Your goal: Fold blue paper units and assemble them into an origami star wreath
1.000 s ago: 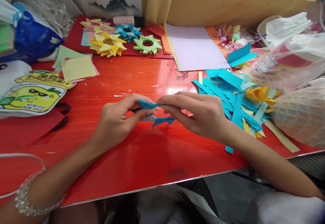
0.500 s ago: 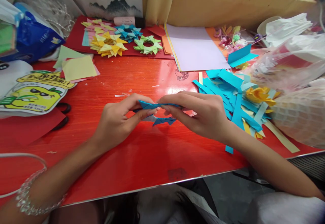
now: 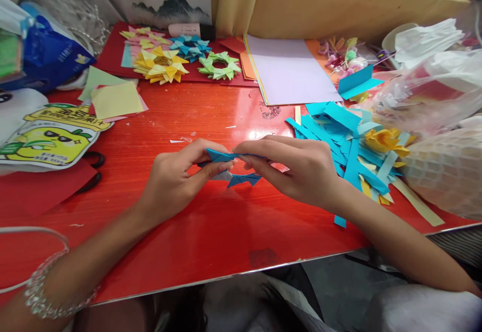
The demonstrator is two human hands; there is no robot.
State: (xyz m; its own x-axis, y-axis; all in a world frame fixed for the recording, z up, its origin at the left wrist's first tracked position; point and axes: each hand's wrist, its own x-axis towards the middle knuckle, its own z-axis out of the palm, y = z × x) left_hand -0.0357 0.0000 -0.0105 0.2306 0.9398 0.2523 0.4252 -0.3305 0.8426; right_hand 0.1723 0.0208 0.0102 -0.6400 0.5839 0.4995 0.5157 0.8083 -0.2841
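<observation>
Both hands grip a blue folded-paper origami piece above the middle of the red table. My left hand pinches its left side between thumb and fingers, and a pointed blue flap stands up there. From the right, my right hand pinches the same piece, fingers on top and thumb below. The fingertips of both hands almost meet. Part of the piece hangs below them, showing pointed blue edges; the rest is hidden behind the fingers.
Origami rings in yellow, green and blue lie at the back. Lilac paper sheets are right of them. Blue paper strips heap beside my right forearm. Paper squares and a lemon-printed pouch lie left.
</observation>
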